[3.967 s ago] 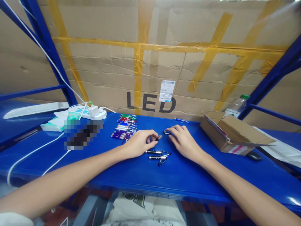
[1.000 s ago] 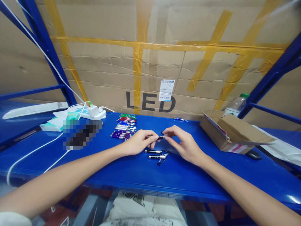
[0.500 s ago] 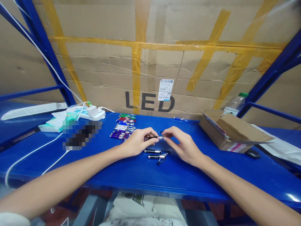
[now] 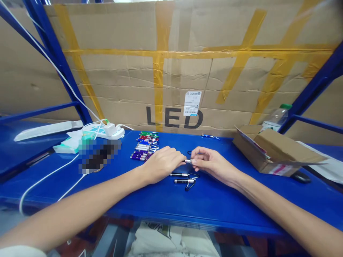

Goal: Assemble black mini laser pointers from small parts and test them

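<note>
A small black penlight with a silver end (image 4: 188, 161) is held level between my two hands. My left hand (image 4: 164, 165) is closed around its barrel, back of the hand upward, and hides most of it. The thumb and fingers of my right hand (image 4: 210, 162) pinch the silver end. A bit of black cord loop shows beside the right fingertips. Just below the hands, two more black penlights (image 4: 183, 181) with black cord loops lie on the blue table (image 4: 150, 203). Left of my hands is a row of green, red, blue, silver and purple penlights (image 4: 143, 147).
A single blue penlight (image 4: 210, 136) lies near the table's back edge. An opened cardboard box (image 4: 257, 157) stands at right, with a dark object (image 4: 301, 176) beside it. At left are a white power strip (image 4: 114, 134), cables and a tissue pack (image 4: 66, 145). Cardboard (image 4: 120, 82) walls the back.
My left hand has rolled over, its back now upward, covering the black barrel that showed before. My right hand still pinches the silver end. The view has shifted slightly.
</note>
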The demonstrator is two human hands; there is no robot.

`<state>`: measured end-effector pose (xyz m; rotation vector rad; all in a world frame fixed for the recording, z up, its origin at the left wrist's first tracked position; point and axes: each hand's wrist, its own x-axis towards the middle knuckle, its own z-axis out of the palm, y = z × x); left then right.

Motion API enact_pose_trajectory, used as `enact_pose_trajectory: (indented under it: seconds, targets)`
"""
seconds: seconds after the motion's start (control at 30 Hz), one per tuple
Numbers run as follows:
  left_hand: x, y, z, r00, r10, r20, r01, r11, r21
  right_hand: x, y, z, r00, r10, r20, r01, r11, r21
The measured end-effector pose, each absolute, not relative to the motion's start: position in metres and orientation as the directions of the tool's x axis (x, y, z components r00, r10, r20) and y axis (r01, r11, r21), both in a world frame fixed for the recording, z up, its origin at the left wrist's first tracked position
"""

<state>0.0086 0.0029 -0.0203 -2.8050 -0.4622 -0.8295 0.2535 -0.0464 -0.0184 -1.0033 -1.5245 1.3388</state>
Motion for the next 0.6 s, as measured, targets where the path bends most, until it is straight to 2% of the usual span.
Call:
enact_pose_trajectory:
  seconds: [0.07,0.13,0.23,0.33,0.47,0.6]
  targets:
    - [0.010,0.001,-0.022,0.747,0.342,0.570,0.371,-0.926,0.069,0.254,-0.045,-0.019,-0.307,0.943,0.128,0.021,0.141,-0.990]
    - [0.011,-0.001,-0.024,0.716,0.427,0.552,0.361,-0.903,0.231,0.253,-0.045,-0.020,-0.283,0.937,0.207,0.083,0.239,-0.967]
    - [0.012,-0.003,-0.026,0.707,0.488,0.511,0.363,-0.872,0.329,0.252,-0.046,-0.022,-0.250,0.925,0.285,0.206,0.339,-0.918]
    - [0.013,-0.005,-0.026,0.688,0.528,0.499,0.353,-0.843,0.406,0.250,-0.050,-0.024,-0.226,0.922,0.313,0.244,0.365,-0.898]
    - [0.014,-0.008,-0.024,0.682,0.524,0.509,0.342,-0.845,0.412,0.247,-0.054,-0.026,-0.200,0.920,0.338,0.297,0.386,-0.874]
    - [0.014,-0.009,-0.026,0.718,0.453,0.529,0.358,-0.892,0.277,0.245,-0.056,-0.026,-0.202,0.928,0.312,0.353,0.366,-0.861]
